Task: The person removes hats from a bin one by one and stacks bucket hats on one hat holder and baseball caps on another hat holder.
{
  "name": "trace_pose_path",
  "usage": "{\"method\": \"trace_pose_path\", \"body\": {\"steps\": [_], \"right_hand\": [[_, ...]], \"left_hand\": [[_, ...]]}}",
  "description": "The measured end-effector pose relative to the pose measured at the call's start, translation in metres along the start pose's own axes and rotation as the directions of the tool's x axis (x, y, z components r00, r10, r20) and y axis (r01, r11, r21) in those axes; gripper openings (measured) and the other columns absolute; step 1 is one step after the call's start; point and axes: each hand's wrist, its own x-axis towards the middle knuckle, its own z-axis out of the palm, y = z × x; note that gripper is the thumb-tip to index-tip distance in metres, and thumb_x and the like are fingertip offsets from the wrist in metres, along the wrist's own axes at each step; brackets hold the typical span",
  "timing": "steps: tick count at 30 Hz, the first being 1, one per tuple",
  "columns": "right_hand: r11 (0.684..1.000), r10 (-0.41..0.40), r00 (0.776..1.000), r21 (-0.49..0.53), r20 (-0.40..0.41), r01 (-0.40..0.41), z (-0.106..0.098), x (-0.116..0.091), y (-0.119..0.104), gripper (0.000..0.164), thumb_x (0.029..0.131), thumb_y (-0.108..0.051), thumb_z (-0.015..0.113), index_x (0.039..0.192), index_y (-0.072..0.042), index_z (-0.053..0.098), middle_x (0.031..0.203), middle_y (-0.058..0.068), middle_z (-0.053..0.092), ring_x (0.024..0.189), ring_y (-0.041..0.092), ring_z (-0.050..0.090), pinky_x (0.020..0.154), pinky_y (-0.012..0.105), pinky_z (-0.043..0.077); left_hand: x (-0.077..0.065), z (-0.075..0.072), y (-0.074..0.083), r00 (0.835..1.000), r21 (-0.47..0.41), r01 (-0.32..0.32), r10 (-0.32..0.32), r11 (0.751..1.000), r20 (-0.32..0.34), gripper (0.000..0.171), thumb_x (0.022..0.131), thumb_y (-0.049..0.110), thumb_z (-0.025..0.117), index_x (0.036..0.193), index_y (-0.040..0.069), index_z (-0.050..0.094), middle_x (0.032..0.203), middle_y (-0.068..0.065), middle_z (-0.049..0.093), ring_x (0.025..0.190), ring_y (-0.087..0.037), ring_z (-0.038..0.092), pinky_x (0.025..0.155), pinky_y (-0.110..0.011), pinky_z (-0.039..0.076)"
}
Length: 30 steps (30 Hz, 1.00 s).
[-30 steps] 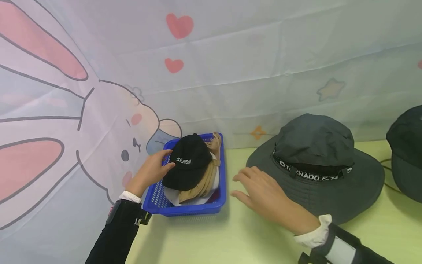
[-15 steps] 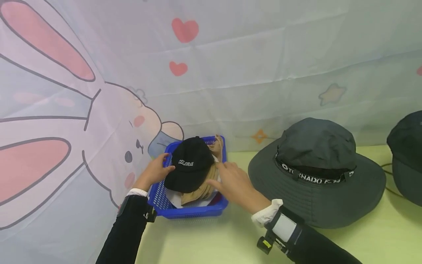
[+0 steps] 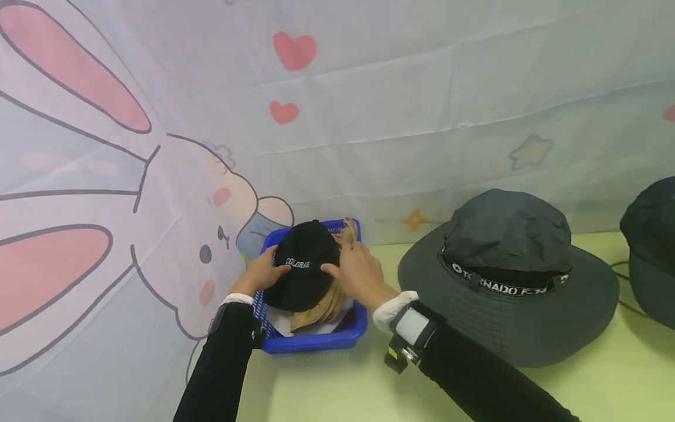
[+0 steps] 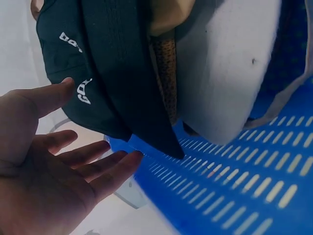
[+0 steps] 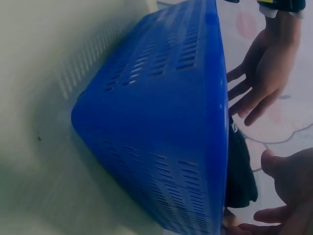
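A black baseball cap (image 3: 304, 272) with white lettering lies on top of tan and white hats in a blue plastic basket (image 3: 311, 343). At its left side is my left hand (image 3: 259, 274); the thumb lies over the cap's front, and in the left wrist view the fingers (image 4: 105, 178) are spread and fairly straight beside it. My right hand (image 3: 364, 274) is at the cap's right side, thumb toward the lettering, its other fingers over the basket's right rim. The tan hat (image 3: 319, 310) shows below the cap's brim. Contact at the right fingertips is hidden.
A large dark grey wide-brimmed hat (image 3: 506, 281) stands on the yellow-green table (image 3: 327, 390) right of the basket. Farther right is another dark cap (image 3: 654, 252), cut by the frame, with a thin cord beside it. A printed cloth backdrop (image 3: 379, 117) hangs close behind.
My right hand has moved left from near the grey hat to the black cap's right side. My left hand has shifted slightly onto the cap. The cap has stayed in the basket.
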Motion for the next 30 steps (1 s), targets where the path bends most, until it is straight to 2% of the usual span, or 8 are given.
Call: {"method": "trace_pose_path", "body": {"steps": [7,10,12,15,18,22,27,30], "right_hand": [[0.999,0.038,0.999,-0.011,0.025,-0.038,0.008,0.011,0.006,0.095,0.093,-0.042,0.078,0.155,0.010,0.028,0.121,0.025,0.068,0.102,0.041,0.068,0.074,0.053,0.058],[0.999,0.037,0.998,-0.013,0.058,-0.036,0.009,0.012,0.006,0.072,0.094,-0.035,0.078,0.145,0.007,0.048,0.115,0.023,0.071,0.099,0.040,0.069,0.074,0.052,0.058],[1.000,0.023,0.997,-0.017,0.073,-0.022,0.010,0.012,0.006,0.051,0.096,-0.029,0.076,0.130,0.004,0.060,0.105,0.022,0.072,0.096,0.039,0.070,0.073,0.051,0.059],[1.000,0.002,0.996,-0.015,0.084,-0.001,0.011,0.013,0.006,0.033,0.096,-0.022,0.075,0.117,0.001,0.065,0.099,0.019,0.072,0.094,0.037,0.070,0.072,0.049,0.059],[1.000,-0.012,0.997,0.020,0.081,0.011,0.012,0.013,0.007,0.036,0.095,-0.018,0.076,0.125,0.000,0.065,0.104,0.019,0.073,0.096,0.036,0.070,0.075,0.048,0.059],[0.994,-0.010,0.997,0.112,0.074,0.002,0.015,0.014,0.007,0.045,0.094,-0.015,0.076,0.135,-0.002,0.063,0.120,0.018,0.072,0.108,0.037,0.069,0.086,0.050,0.057],[0.972,-0.005,0.998,0.236,0.061,-0.009,0.017,0.014,0.009,0.039,0.093,-0.013,0.077,0.128,0.000,0.065,0.125,0.018,0.070,0.115,0.037,0.066,0.096,0.051,0.053],[0.957,-0.005,0.999,0.289,0.039,-0.006,0.019,0.014,0.010,0.025,0.092,-0.012,0.077,0.112,-0.001,0.067,0.112,0.016,0.072,0.104,0.034,0.068,0.091,0.048,0.054]], "left_hand": [[0.006,0.008,0.012,0.995,-0.007,0.063,-0.062,0.998,0.081,0.076,0.104,0.028,0.062,0.158,-0.009,0.024,0.159,-0.033,0.033,0.145,-0.050,0.034,0.119,-0.057,0.029],[0.007,0.008,0.013,0.989,-0.002,0.081,-0.081,0.997,0.121,0.076,0.104,0.030,0.060,0.157,-0.011,0.023,0.160,-0.033,0.031,0.147,-0.049,0.031,0.120,-0.056,0.027],[0.008,0.008,0.013,0.987,-0.006,0.084,-0.082,0.996,0.140,0.076,0.105,0.030,0.059,0.157,-0.012,0.024,0.160,-0.033,0.030,0.148,-0.048,0.030,0.121,-0.055,0.026],[0.008,0.006,0.012,0.984,-0.035,0.091,-0.084,0.995,0.158,0.075,0.105,0.030,0.059,0.156,-0.013,0.024,0.160,-0.034,0.029,0.148,-0.049,0.029,0.121,-0.055,0.026],[0.007,0.004,0.011,0.978,-0.047,0.109,-0.099,0.993,0.181,0.076,0.104,0.030,0.059,0.157,-0.011,0.024,0.160,-0.034,0.028,0.148,-0.049,0.028,0.120,-0.056,0.027],[0.004,0.001,0.011,0.970,-0.053,0.142,-0.128,0.988,0.208,0.077,0.103,0.031,0.061,0.159,-0.008,0.025,0.161,-0.033,0.029,0.148,-0.049,0.029,0.117,-0.058,0.032],[0.000,0.000,0.012,0.967,-0.087,0.153,-0.131,0.984,0.219,0.076,0.103,0.029,0.063,0.159,-0.007,0.026,0.160,-0.032,0.031,0.148,-0.049,0.030,0.116,-0.059,0.033],[-0.002,0.001,0.013,0.964,-0.131,0.170,-0.137,0.977,0.229,0.076,0.103,0.027,0.063,0.159,-0.006,0.025,0.160,-0.033,0.030,0.146,-0.050,0.031,0.113,-0.061,0.036]]}}
